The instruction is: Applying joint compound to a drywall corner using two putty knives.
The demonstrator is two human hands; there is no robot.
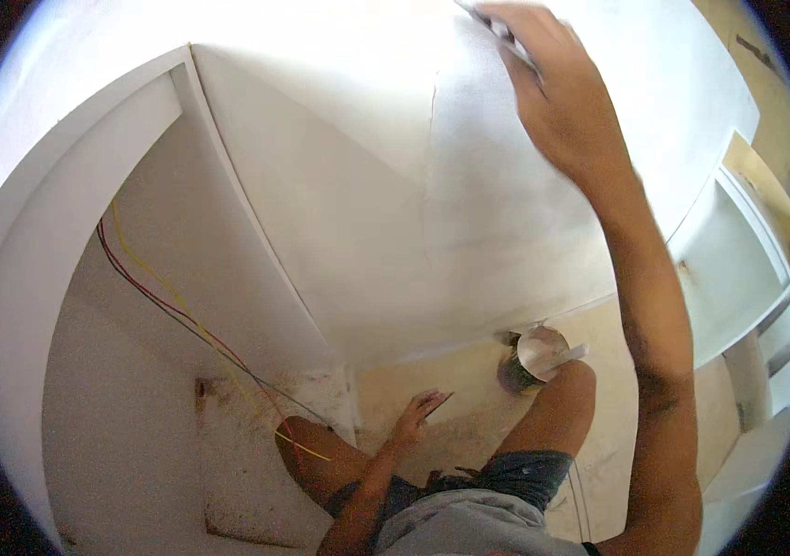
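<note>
My right hand (554,88) is raised high against the white wall (348,167). Its fingers are closed around a flat putty knife (509,39), whose blade is partly lost in the glare at the wall's surface. Low in front of my lap, my left hand (410,419) is closed on a small, thin, flat scraper (438,406), its edge pointing right. Near my right knee stands a round bucket (512,372) with pale paste (537,352) inside. A light-coloured flat stick or handle (573,355) juts out over its rim.
Loose red, yellow and dark wires (182,315) hang from the left recess down across my left leg. A white ledge (126,111) frames that recess. At the right is a white shelf-like niche (738,250). Beneath the wall runs a beige, stained floor (395,385).
</note>
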